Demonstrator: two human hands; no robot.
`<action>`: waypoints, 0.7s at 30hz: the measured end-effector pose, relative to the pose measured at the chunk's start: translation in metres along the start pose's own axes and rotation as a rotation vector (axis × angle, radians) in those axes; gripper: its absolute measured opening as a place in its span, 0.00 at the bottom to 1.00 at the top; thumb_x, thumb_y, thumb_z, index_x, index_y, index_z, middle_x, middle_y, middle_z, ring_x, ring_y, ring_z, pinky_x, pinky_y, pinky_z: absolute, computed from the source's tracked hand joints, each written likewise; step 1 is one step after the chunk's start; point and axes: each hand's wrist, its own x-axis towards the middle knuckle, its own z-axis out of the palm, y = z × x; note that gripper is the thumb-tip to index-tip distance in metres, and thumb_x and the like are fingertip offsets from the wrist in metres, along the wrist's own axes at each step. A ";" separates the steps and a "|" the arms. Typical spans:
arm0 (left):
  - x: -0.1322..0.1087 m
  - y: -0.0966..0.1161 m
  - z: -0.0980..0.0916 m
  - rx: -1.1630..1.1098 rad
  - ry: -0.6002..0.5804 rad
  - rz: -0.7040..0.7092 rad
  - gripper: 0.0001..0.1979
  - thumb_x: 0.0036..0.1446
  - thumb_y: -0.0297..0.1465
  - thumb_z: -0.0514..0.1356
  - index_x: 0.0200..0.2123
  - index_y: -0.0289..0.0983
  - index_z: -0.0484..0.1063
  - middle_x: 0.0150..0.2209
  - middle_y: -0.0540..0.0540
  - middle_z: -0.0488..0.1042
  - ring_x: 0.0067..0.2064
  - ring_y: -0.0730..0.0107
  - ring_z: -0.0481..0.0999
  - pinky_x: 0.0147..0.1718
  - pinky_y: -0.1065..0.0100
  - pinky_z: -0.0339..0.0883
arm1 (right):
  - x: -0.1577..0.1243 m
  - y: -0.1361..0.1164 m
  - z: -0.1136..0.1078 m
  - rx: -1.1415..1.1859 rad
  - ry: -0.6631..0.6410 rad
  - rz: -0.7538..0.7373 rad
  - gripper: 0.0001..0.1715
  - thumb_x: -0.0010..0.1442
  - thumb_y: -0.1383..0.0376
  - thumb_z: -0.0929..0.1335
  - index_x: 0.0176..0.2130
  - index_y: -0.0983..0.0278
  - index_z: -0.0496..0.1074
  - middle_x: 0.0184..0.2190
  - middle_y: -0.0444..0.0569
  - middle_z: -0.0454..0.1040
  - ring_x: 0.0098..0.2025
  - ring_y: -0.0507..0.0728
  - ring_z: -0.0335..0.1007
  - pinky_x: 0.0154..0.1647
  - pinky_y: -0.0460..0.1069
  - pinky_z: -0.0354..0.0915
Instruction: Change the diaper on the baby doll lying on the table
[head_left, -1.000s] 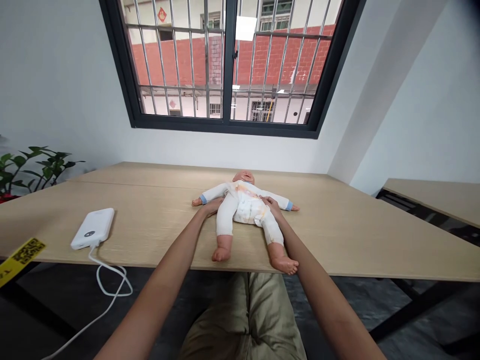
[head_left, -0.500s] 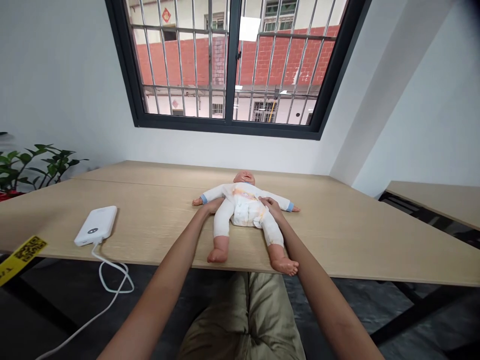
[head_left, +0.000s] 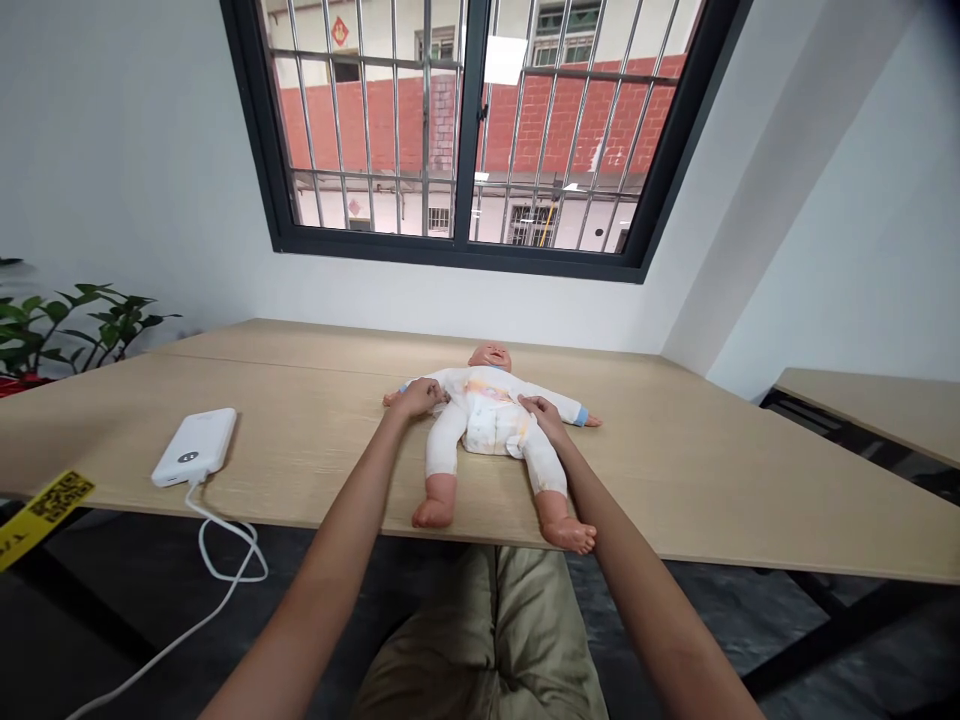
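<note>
A baby doll (head_left: 487,383) in a white suit with blue cuffs lies on its back, head toward the window and feet at the table's front edge. Around its hips is a white diaper (head_left: 491,430) with a coloured band at the waist. My left hand (head_left: 421,397) is closed beside the doll's waist, over its arm on that side; whatever its fingers hold is too small to make out. At the opposite hip, the fingers of my right hand (head_left: 541,412) are pressed together on the diaper's side edge. My right forearm passes close beside the doll's foot.
On the left of the wooden table (head_left: 300,440) lies a white power bank (head_left: 196,445), its cable (head_left: 225,578) hanging over the front edge. A yellow tag (head_left: 45,520) is at the left edge. A potted plant (head_left: 90,325) stands back left, and a barred window (head_left: 465,150) is ahead.
My left hand has risen and shifted slightly left from beside the doll's hip, its fingers now curled above the doll's arm. My right hand stays at the diaper's edge.
</note>
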 end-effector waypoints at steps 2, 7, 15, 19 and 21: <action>-0.004 0.003 -0.004 -0.039 -0.065 -0.009 0.08 0.46 0.34 0.60 0.21 0.37 0.65 0.21 0.51 0.66 0.26 0.72 0.64 0.25 0.71 0.56 | 0.000 0.000 0.000 -0.002 -0.007 0.008 0.21 0.65 0.57 0.66 0.52 0.67 0.68 0.50 0.51 0.69 0.48 0.60 0.69 0.48 0.58 0.69; -0.018 0.004 -0.011 -0.157 -0.225 -0.022 0.13 0.49 0.41 0.62 0.27 0.35 0.70 0.22 0.51 0.68 0.26 0.72 0.66 0.25 0.70 0.59 | -0.001 -0.002 0.001 -0.003 -0.023 0.028 0.21 0.65 0.57 0.66 0.52 0.67 0.68 0.50 0.52 0.69 0.48 0.60 0.69 0.48 0.57 0.69; -0.011 -0.007 -0.016 -0.171 -0.413 0.052 0.25 0.31 0.23 0.68 0.39 0.36 0.73 0.41 0.46 0.76 0.44 0.64 0.73 0.44 0.68 0.65 | -0.003 -0.007 0.000 -0.038 -0.039 0.033 0.21 0.65 0.57 0.66 0.52 0.67 0.68 0.50 0.52 0.69 0.48 0.60 0.69 0.48 0.58 0.69; -0.004 -0.015 -0.007 -0.072 -0.337 0.150 0.21 0.33 0.24 0.64 0.37 0.36 0.75 0.43 0.47 0.77 0.46 0.61 0.72 0.47 0.68 0.64 | -0.006 -0.012 0.000 -0.081 -0.037 0.022 0.21 0.65 0.58 0.66 0.53 0.67 0.68 0.50 0.52 0.69 0.48 0.59 0.69 0.48 0.57 0.69; -0.003 -0.020 -0.005 -0.068 -0.252 0.153 0.14 0.38 0.29 0.63 0.34 0.36 0.74 0.38 0.47 0.77 0.43 0.62 0.73 0.44 0.67 0.65 | -0.007 -0.014 0.001 -0.112 -0.043 0.017 0.21 0.64 0.58 0.66 0.53 0.67 0.67 0.50 0.52 0.69 0.48 0.59 0.69 0.48 0.57 0.69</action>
